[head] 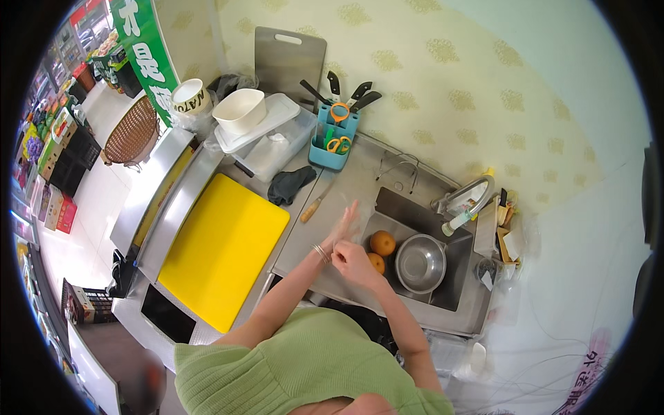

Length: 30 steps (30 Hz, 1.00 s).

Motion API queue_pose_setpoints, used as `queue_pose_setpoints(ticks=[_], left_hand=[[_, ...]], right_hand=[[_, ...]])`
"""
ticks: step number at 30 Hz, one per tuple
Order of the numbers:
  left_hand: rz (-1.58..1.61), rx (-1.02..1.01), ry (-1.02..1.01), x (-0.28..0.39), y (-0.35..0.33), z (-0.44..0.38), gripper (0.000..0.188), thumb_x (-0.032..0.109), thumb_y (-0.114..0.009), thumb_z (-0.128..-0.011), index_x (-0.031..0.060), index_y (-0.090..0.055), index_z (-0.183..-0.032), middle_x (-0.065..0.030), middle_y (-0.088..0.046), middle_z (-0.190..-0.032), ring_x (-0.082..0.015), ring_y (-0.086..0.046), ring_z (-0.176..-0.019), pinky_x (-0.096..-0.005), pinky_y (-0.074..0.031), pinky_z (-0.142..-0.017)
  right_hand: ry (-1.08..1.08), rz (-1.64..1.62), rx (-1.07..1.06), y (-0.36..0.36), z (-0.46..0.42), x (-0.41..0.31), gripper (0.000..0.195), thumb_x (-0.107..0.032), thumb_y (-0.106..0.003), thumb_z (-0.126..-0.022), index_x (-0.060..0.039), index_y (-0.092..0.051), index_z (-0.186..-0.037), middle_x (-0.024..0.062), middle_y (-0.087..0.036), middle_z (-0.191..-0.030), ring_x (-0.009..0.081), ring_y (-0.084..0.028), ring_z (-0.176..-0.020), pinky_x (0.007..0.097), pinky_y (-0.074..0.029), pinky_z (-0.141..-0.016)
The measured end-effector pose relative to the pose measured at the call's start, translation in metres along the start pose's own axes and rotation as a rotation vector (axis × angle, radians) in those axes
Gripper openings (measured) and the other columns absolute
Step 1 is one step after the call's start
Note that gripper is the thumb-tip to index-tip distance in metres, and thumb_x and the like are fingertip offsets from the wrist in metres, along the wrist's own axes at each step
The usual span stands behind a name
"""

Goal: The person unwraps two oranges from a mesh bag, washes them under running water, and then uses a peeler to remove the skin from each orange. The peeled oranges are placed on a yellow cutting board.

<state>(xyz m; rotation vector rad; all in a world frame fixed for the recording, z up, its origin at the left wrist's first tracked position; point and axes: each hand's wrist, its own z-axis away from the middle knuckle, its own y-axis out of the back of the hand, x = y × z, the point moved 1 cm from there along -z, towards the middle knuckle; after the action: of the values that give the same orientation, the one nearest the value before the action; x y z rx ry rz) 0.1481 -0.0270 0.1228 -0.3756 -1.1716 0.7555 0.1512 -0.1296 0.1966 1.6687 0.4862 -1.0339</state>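
My left hand [346, 225] reaches forward with its fingers extended, and a thin clear plastic glove [365, 208] shows loosely around it. A bracelet circles that wrist. My right hand [354, 261] is closed at the left wrist, pinching what looks like the glove's cuff; its fingertips are partly hidden. Both hands are over the steel counter, at the left side of the sink [459, 285]. Inside the sink, two round orange-brown fruits [382, 243] sit beside a steel bowl [420, 263]. A wooden-handled knife [311, 209] lies on the counter, beyond the left hand and to its left.
A yellow cutting board [225, 249] lies at left. Behind are a dark cloth [291, 185], a plastic container [275, 155] and a blue holder [332, 137] with knives and scissors. The faucet [469, 207] arches over the sink's back right. A black flat panel [168, 313] is at front left.
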Motion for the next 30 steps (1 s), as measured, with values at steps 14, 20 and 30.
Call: queue_pose_setpoints(ticks=[14, 20, 30], left_hand=[[0.035, 0.461, -0.416, 0.025, 0.034, -0.051, 0.055, 0.043, -0.047, -0.094, 0.0051, -0.046, -0.134, -0.0151, -0.052, -0.133, -0.0319, -0.049, -0.122, -0.0419, -0.040, -0.100], [-0.619, 0.461, -0.479, 0.090, 0.035, -0.063, 0.056, 0.039, -0.058, -0.088, 0.0123, -0.048, -0.137, -0.0183, -0.051, -0.135, -0.0378, -0.048, -0.123, -0.0441, -0.037, -0.101], [-2.226, 0.435, -0.551, 0.205, 0.073, -0.166, 0.017, 0.011, -0.059, -0.079, 0.0088, -0.068, -0.093, -0.0069, -0.064, -0.099, -0.0241, -0.055, -0.105, -0.0358, -0.045, -0.088]], right_hand=[[0.156, -0.039, 0.054, -0.031, -0.023, -0.009, 0.011, -0.003, -0.057, -0.080, 0.0028, -0.050, -0.075, 0.0193, -0.052, -0.072, 0.0362, -0.052, -0.064, 0.0409, -0.041, -0.058], [0.112, -0.005, 0.108, -0.022, -0.057, -0.014, 0.009, -0.002, -0.056, -0.082, 0.0032, -0.049, -0.077, 0.0207, -0.053, -0.076, 0.0404, -0.053, -0.068, 0.0414, -0.043, -0.060], [-0.277, -0.291, 0.357, -0.025, -0.057, 0.017, 0.014, -0.010, -0.057, -0.089, 0.0017, -0.062, -0.081, 0.0044, -0.058, -0.070, 0.0085, -0.051, -0.062, 0.0255, -0.041, -0.056]])
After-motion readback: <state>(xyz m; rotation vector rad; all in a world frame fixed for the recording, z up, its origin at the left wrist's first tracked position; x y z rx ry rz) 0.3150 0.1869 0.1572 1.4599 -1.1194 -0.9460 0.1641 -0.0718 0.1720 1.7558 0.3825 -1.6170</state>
